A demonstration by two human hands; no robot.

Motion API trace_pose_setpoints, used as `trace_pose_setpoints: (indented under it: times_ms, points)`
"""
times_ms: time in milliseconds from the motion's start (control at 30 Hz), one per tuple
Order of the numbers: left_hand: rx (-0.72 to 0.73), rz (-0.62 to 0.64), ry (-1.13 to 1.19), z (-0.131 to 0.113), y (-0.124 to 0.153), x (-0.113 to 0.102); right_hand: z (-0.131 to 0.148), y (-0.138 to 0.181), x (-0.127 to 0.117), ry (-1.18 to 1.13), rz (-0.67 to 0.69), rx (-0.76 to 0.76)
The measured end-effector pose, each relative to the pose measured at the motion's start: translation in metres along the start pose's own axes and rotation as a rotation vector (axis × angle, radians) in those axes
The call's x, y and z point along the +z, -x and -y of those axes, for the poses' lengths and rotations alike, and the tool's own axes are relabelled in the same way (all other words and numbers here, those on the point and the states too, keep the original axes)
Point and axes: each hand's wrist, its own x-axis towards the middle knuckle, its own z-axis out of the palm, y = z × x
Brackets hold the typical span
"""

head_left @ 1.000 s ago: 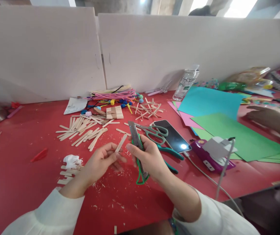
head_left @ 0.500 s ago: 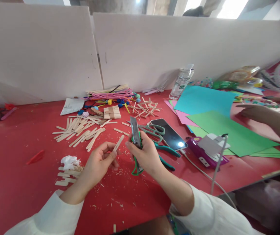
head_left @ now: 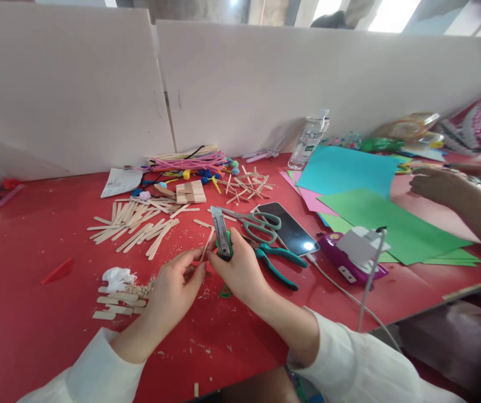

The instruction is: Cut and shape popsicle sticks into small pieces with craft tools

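Observation:
Between its thumb and fingers my left hand (head_left: 180, 285) pinches a thin wooden craft stick (head_left: 207, 244), turned edge-on. My right hand (head_left: 242, 268) is closed around a green utility knife (head_left: 222, 238), its broad blade pointing up and away from me. The thumb of the right hand meets the stick close to the left fingertips. Small wood shavings lie on the red table (head_left: 198, 347) under both hands. Beyond them are loose craft sticks (head_left: 131, 221), and to the left a group of cut sticks (head_left: 116, 302) lies by a crumpled white tissue (head_left: 118, 279).
Grey-green scissors (head_left: 261, 224), teal-handled pliers (head_left: 280, 260) and a phone (head_left: 290, 226) lie right of my hands. A cable runs from a purple power strip (head_left: 349, 260). Farther right are coloured paper sheets (head_left: 395, 224) and another person's hand (head_left: 437, 184). A water bottle (head_left: 308, 140) stands near the white partition.
My hands have come together. The craft stick has turned from its flat face to its edge, and the knife has shifted left and tilted beside it.

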Motion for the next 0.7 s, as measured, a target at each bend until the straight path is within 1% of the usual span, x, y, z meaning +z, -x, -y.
trace_pose_setpoints:
  times_ms: [133, 267, 333, 433, 567, 700]
  points:
    - [0.011, 0.004, 0.028, 0.0003, 0.0003, 0.0008, 0.0000, 0.0001, -0.0005, 0.025, -0.017, -0.002]
    - [0.069, -0.024, -0.006, -0.0024, 0.0015, -0.0006, -0.0002, -0.0001, -0.0013, 0.082, -0.028, -0.013]
    - [0.098, -0.036, -0.013, -0.0036, 0.0015, -0.0014, -0.0003, -0.0001, -0.0018, 0.096, -0.023, -0.010]
    - [0.119, -0.018, -0.019, -0.0040, 0.0010, -0.0030, -0.0004, 0.0000, -0.0030, 0.107, -0.005, -0.027]
    - [0.091, 0.040, -0.003, -0.0036, 0.0001, -0.0057, 0.0001, -0.0001, -0.0049, 0.056, 0.022, -0.054]
    - [0.039, 0.056, 0.098, -0.0042, -0.0012, -0.0060, 0.0014, -0.0009, -0.0064, -0.003, 0.012, -0.026]
